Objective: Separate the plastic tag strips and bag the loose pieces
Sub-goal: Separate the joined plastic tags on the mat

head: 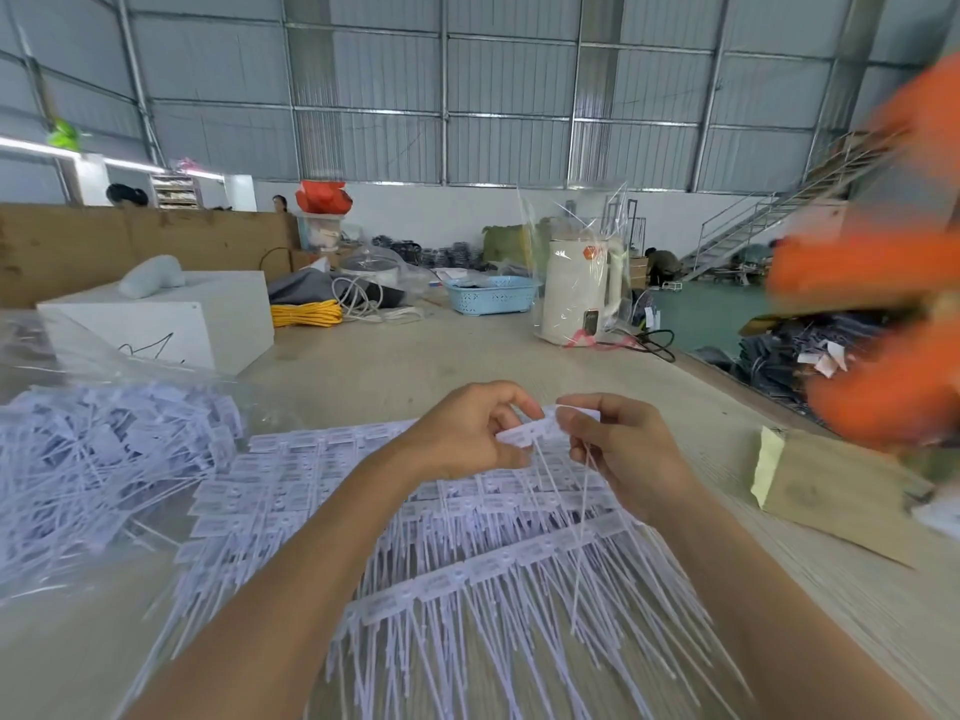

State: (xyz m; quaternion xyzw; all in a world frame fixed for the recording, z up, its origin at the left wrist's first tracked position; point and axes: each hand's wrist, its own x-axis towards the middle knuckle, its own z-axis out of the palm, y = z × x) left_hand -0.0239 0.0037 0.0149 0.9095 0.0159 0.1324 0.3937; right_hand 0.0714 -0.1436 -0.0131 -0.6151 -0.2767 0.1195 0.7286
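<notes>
At far left, loose tags [98, 459] lay heaped in a clear, crinkled bag [78, 350] on the worktop [415, 366], thin white plastic pieces with flat rectangular heads and long stiff tails pointing every way. To its right, unseparated strips [467, 537] lay in overlapping rows, heads joined side by side, tails fanning toward the person. Above these rows the left hand [467, 433] pinched one end of a short strip [535, 431], fingers curled round it. The right hand [618, 449] pinched the other end likewise. The strip's long axis ran left to right between the hands, its tails hanging down, so the coming snap probably depended on bending across that axis. The bag lay nearer the left hand. A cardboard box [831, 496] stood at right.
</notes>
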